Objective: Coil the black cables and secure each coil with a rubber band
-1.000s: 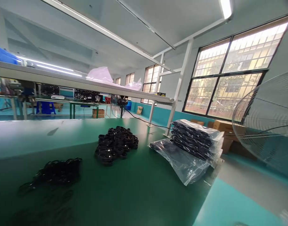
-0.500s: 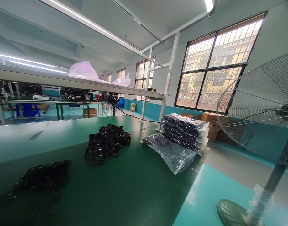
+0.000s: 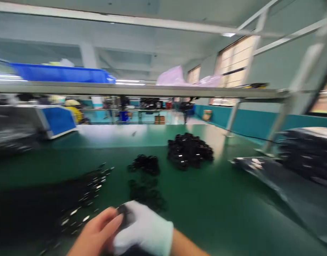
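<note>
Low in the head view, my bare left hand (image 3: 98,231) and my white-gloved right hand (image 3: 147,229) meet. Between them is a small black cable coil (image 3: 123,212), blurred and partly covered by the fingers. Both hands are closed on it. Just beyond the hands lies a small group of black cable coils (image 3: 145,164). A bigger heap of coiled cables (image 3: 188,151) sits behind it to the right. Left of my hands spreads a mass of black cables (image 3: 46,202) with shiny ends, smeared by motion.
A green tabletop (image 3: 219,199) carries everything. Bagged black goods (image 3: 310,149) are stacked at the right, beside a flat clear bag (image 3: 283,185). A shelf (image 3: 142,90) crosses above, holding a blue bin (image 3: 64,73) and pink bags (image 3: 171,76). A blue-sided box (image 3: 59,121) stands left.
My view has swung left, so the coils and bagged stack appear farther right and the fan is out of view. Both hands have come into view, closed on a cable coil.
</note>
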A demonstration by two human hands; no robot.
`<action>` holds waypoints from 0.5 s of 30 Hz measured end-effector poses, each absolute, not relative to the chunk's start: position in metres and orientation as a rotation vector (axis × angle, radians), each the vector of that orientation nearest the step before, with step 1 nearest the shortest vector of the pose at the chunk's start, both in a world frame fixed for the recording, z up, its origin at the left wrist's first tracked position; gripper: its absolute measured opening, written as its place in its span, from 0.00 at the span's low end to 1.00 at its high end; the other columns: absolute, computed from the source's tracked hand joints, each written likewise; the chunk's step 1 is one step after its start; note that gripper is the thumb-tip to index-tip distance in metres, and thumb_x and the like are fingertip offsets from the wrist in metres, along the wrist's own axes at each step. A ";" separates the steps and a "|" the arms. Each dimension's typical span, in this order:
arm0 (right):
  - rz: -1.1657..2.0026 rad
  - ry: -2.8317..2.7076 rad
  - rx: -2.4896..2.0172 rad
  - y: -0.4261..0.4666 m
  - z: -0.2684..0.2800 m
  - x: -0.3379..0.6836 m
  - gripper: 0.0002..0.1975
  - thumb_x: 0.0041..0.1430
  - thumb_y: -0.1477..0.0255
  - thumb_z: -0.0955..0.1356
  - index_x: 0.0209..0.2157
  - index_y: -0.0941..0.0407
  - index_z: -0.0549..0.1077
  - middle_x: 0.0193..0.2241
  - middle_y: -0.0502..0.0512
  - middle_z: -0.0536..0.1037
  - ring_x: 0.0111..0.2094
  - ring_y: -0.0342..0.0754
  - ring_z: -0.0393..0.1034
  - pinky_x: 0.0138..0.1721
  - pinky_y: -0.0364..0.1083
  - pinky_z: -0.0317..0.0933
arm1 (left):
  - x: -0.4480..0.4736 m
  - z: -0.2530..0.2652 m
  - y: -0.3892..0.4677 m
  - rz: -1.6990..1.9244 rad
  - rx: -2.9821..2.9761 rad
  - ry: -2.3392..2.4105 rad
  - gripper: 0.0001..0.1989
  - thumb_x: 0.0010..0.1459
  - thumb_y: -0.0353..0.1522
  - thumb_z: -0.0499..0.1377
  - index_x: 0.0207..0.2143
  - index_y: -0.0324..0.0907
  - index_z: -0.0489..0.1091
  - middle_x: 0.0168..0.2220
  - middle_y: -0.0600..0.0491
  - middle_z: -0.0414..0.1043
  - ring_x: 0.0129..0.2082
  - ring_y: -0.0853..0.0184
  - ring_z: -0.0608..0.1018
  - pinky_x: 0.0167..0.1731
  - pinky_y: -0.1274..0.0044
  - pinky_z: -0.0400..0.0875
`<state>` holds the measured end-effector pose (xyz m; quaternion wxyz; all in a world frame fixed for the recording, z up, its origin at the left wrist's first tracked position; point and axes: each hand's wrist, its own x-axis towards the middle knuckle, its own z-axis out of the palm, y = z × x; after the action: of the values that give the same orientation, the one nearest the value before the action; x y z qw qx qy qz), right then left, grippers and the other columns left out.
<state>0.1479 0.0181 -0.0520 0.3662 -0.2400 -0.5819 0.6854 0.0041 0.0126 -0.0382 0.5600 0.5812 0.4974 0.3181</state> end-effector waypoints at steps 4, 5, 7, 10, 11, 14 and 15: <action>2.013 -1.055 -0.626 0.003 -0.045 0.149 0.25 0.39 0.68 0.75 0.39 0.59 0.64 0.31 0.52 0.71 0.33 0.45 0.69 0.35 0.46 0.63 | 0.002 -0.019 0.002 0.835 1.186 1.047 0.17 0.50 0.43 0.60 0.22 0.40 0.62 0.19 0.59 0.64 0.19 0.74 0.66 0.20 0.81 0.61; 2.020 -1.043 -0.629 0.000 -0.043 0.151 0.24 0.40 0.69 0.74 0.38 0.59 0.64 0.31 0.52 0.71 0.33 0.44 0.69 0.35 0.45 0.63 | 0.004 -0.018 0.002 0.832 1.174 1.043 0.16 0.49 0.42 0.60 0.23 0.39 0.62 0.19 0.59 0.64 0.19 0.74 0.66 0.21 0.81 0.62; 2.008 -1.063 -0.659 -0.004 -0.042 0.151 0.23 0.39 0.70 0.75 0.37 0.60 0.65 0.30 0.52 0.71 0.32 0.44 0.68 0.33 0.44 0.62 | 0.006 -0.020 0.001 0.817 1.187 1.047 0.13 0.47 0.38 0.62 0.23 0.39 0.62 0.19 0.59 0.65 0.19 0.74 0.67 0.22 0.81 0.62; 1.955 -1.086 -0.749 -0.005 -0.046 0.147 0.26 0.36 0.72 0.76 0.38 0.60 0.65 0.30 0.52 0.72 0.30 0.43 0.67 0.30 0.42 0.60 | 0.004 -0.026 -0.002 0.821 1.206 1.040 0.11 0.45 0.34 0.62 0.23 0.39 0.61 0.18 0.60 0.65 0.18 0.74 0.67 0.22 0.81 0.63; 1.943 -1.087 -0.778 -0.005 -0.048 0.146 0.26 0.35 0.72 0.76 0.38 0.60 0.64 0.29 0.52 0.72 0.30 0.43 0.67 0.29 0.42 0.60 | 0.003 -0.028 -0.003 0.824 1.199 1.039 0.11 0.45 0.34 0.62 0.23 0.39 0.61 0.18 0.60 0.65 0.18 0.74 0.66 0.22 0.81 0.63; 1.958 -1.083 -0.822 -0.003 -0.051 0.145 0.26 0.37 0.71 0.75 0.38 0.60 0.64 0.29 0.52 0.72 0.30 0.44 0.67 0.30 0.44 0.61 | 0.000 -0.031 -0.003 0.812 1.175 1.018 0.10 0.47 0.33 0.60 0.23 0.40 0.60 0.18 0.60 0.65 0.18 0.74 0.67 0.22 0.80 0.64; 1.965 -1.084 -0.827 -0.002 -0.051 0.145 0.26 0.38 0.71 0.75 0.39 0.59 0.64 0.30 0.53 0.72 0.30 0.44 0.68 0.31 0.45 0.62 | 0.000 -0.032 -0.003 0.804 1.169 1.012 0.10 0.47 0.33 0.60 0.23 0.40 0.60 0.18 0.60 0.65 0.18 0.74 0.67 0.23 0.80 0.64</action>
<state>0.1451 -0.0024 -0.0508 0.3662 -0.3217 -0.4216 0.7646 -0.0003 -0.0033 -0.0316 0.6439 0.5131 0.4444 0.3530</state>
